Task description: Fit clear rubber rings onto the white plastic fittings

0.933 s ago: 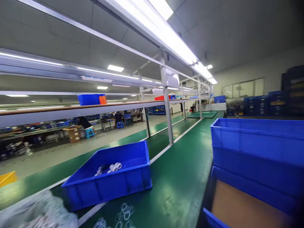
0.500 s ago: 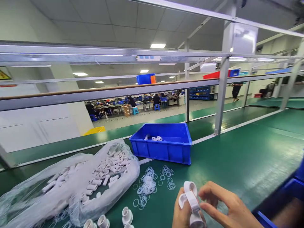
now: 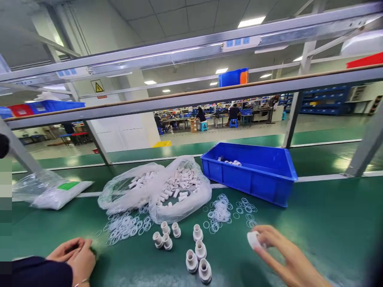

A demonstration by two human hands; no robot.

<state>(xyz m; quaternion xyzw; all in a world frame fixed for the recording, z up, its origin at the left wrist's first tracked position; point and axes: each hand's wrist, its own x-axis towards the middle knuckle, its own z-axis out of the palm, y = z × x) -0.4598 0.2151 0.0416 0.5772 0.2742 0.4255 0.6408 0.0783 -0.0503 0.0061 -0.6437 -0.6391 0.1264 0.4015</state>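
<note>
My right hand (image 3: pixel 278 251) pinches 1 white fitting (image 3: pixel 253 239) at 5 o'clock; light, rigid, slick, I'd judge, best gripped across its rim. Left hand (image 3: pixel 73 257) rests curled on the tabletop (image 3: pixel 314 223).

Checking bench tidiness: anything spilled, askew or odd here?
Mostly loose parts. Clear rings lie scattered in heaps on the green bench, more beside the open bags of white sleeves. White fittings stand in uneven clusters. The blue bin sits skewed across the white line. No damage visible.
</note>
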